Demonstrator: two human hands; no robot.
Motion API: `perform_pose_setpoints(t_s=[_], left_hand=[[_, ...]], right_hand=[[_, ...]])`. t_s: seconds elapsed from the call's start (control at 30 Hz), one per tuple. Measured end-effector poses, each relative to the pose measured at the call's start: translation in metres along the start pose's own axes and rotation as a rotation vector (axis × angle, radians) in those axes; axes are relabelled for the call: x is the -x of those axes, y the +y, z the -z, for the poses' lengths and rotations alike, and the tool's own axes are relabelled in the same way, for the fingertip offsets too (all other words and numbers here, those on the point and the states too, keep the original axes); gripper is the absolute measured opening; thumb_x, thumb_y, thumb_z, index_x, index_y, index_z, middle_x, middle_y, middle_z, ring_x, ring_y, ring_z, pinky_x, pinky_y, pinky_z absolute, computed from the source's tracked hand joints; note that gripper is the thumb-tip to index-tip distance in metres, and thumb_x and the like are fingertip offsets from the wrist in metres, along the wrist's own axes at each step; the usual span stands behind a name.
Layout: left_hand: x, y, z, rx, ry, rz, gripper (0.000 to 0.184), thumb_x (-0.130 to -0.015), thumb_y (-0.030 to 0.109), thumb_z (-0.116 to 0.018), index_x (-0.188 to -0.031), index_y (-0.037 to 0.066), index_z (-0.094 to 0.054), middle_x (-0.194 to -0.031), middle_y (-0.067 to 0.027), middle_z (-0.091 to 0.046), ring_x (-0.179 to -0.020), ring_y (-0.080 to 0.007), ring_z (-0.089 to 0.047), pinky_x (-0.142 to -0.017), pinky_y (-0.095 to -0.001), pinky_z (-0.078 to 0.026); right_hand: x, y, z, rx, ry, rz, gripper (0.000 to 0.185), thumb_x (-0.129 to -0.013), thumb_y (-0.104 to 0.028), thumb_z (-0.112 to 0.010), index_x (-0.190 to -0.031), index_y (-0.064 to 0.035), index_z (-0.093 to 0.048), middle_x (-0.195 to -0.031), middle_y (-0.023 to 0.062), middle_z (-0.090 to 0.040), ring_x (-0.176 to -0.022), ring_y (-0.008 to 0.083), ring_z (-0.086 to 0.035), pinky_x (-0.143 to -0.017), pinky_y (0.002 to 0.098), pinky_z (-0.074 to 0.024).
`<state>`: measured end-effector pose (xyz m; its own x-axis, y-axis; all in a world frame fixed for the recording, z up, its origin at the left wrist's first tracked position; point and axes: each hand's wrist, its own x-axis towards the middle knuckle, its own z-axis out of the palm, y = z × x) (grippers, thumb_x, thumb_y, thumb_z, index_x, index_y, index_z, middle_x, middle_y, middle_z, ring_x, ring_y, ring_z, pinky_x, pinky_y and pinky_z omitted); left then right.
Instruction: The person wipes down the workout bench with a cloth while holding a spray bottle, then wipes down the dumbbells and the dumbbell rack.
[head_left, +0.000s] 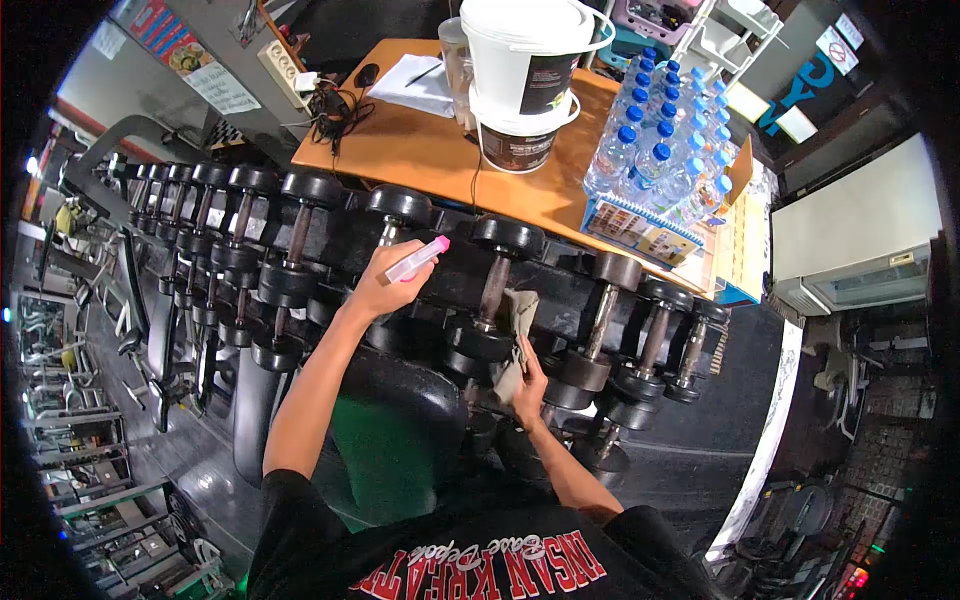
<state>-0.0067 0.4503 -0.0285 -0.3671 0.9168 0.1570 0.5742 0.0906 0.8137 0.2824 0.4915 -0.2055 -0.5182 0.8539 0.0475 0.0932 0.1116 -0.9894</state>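
Wrapped in my left hand [392,280] is a clear bottle [412,262] with a pink top, held over the upper row of dumbbells. My right hand [528,385] holds a beige cloth [518,335] against the rack, just right of a black dumbbell [493,290] with a worn metal handle. Another dumbbell [600,325] lies to the right of the cloth. Below my left hand, part of a dumbbell [400,205] is hidden by the hand.
Behind the rack, an orange-brown table [390,145] bears stacked white tubs [520,75], water bottles [655,140] and papers [412,85]. A black padded bench [425,400] stands close in front. More dumbbells [240,215] line the rack leftward.
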Motion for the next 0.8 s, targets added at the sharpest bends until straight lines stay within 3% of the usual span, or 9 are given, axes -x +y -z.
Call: perform_pose_setpoints(t_s=[0.1, 0.23, 0.3, 0.4, 0.5, 0.6, 0.63, 0.7, 0.8], left_hand=[[0.001, 0.006, 0.0, -0.029, -0.026, 0.025, 0.011, -0.085, 0.009, -0.064, -0.091, 0.0, -0.066, -0.077, -0.0108, -0.067, -0.067, -0.0182, -0.065, -0.062, -0.029, -0.049], [0.001, 0.006, 0.0, 0.014, 0.027, 0.028, 0.012, -0.086, 0.01, -0.064, -0.091, -0.001, -0.066, -0.076, -0.011, -0.066, -0.066, -0.0176, -0.064, -0.062, -0.0294, -0.048], [0.001, 0.007, 0.001, -0.016, 0.017, 0.044, 0.012, -0.086, 0.01, -0.064, -0.09, -0.001, -0.066, -0.076, -0.011, -0.066, -0.066, -0.0173, -0.064, -0.062, -0.0293, -0.048], [0.0, 0.005, 0.001, -0.037, 0.014, 0.051, 0.011, -0.086, 0.01, -0.064, -0.09, -0.001, -0.066, -0.076, -0.0112, -0.066, -0.067, -0.0169, -0.064, -0.063, -0.0292, -0.048], [0.001, 0.006, 0.003, -0.054, 0.001, 0.069, 0.01, -0.086, 0.008, -0.063, -0.09, -0.001, -0.066, -0.077, -0.0116, -0.067, -0.069, -0.0179, -0.065, -0.063, -0.0294, -0.049], [0.001, 0.005, -0.003, -0.041, 0.055, -0.038, 0.009, -0.085, 0.007, -0.063, -0.088, -0.001, -0.065, -0.072, -0.0125, -0.064, -0.063, -0.0213, -0.063, -0.059, -0.0304, -0.048], [0.001, 0.003, -0.004, 0.001, 0.115, -0.163, 0.008, -0.085, 0.007, -0.064, -0.087, 0.0, -0.064, -0.067, -0.0133, -0.061, -0.056, -0.0237, -0.059, -0.055, -0.0313, -0.046], [0.003, -0.001, -0.002, 0.0, 0.08, -0.1, 0.007, -0.084, 0.006, -0.064, -0.087, -0.001, -0.064, -0.068, -0.0139, -0.062, -0.057, -0.0242, -0.061, -0.054, -0.032, -0.046], [0.0, 0.003, -0.001, -0.023, 0.05, -0.064, 0.007, -0.083, 0.005, -0.064, -0.086, -0.001, -0.064, -0.069, -0.0146, -0.062, -0.06, -0.0266, -0.064, -0.054, -0.0325, -0.046]], right_hand=[[0.003, -0.02, 0.001, 0.031, 0.03, -0.01, 0.061, -0.076, 0.011, -0.061, -0.134, -0.0072, -0.055, -0.135, 0.0179, -0.054, -0.127, 0.0279, -0.051, -0.103, 0.0359, -0.0412], [-0.015, -0.057, -0.005, 0.277, 0.024, 0.346, 0.055, -0.071, -0.003, -0.068, -0.125, -0.0084, -0.061, -0.128, 0.014, -0.059, -0.122, 0.0296, -0.055, -0.1, 0.041, -0.0443], [-0.041, -0.092, -0.01, 0.466, -0.324, 0.734, 0.043, -0.073, -0.012, -0.063, -0.116, -0.01, -0.066, -0.121, 0.0089, -0.063, -0.115, 0.0265, -0.058, -0.095, 0.0385, -0.0465], [-0.06, -0.109, -0.053, 0.692, -0.411, 0.895, 0.028, -0.073, -0.016, -0.059, -0.099, -0.0098, -0.069, -0.102, 0.0049, -0.066, -0.109, 0.021, -0.059, -0.09, 0.0334, -0.0459], [-0.07, -0.121, -0.097, 1.184, -0.848, 0.756, 0.022, -0.074, -0.018, -0.06, -0.09, -0.0136, -0.074, -0.095, 0.0039, -0.069, -0.097, 0.0195, -0.063, -0.08, 0.0329, -0.0478], [-0.08, -0.086, -0.146, 1.277, -1.133, 0.662, 0.016, -0.077, -0.015, -0.059, -0.082, -0.0144, -0.074, -0.091, 0.0057, -0.07, -0.09, 0.0211, -0.066, -0.077, 0.0353, -0.0481], [-0.085, -0.093, -0.151, 1.274, -1.13, 0.669, 0.016, -0.077, -0.015, -0.059, -0.082, -0.0144, -0.074, -0.091, 0.0057, -0.07, -0.09, 0.0211, -0.066, -0.077, 0.0353, -0.0481], [-0.09, -0.106, -0.159, 1.361, -1.268, 0.478, 0.021, -0.086, -0.015, -0.058, -0.101, -0.0141, -0.074, -0.106, 0.0041, -0.07, -0.1, 0.0226, -0.065, -0.082, 0.0382, -0.048], [-0.082, -0.084, -0.17, 1.458, -1.188, 0.488, 0.022, -0.087, -0.015, -0.058, -0.103, -0.0145, -0.073, -0.107, 0.0038, -0.069, -0.104, 0.024, -0.064, -0.088, 0.0439, -0.0457]])
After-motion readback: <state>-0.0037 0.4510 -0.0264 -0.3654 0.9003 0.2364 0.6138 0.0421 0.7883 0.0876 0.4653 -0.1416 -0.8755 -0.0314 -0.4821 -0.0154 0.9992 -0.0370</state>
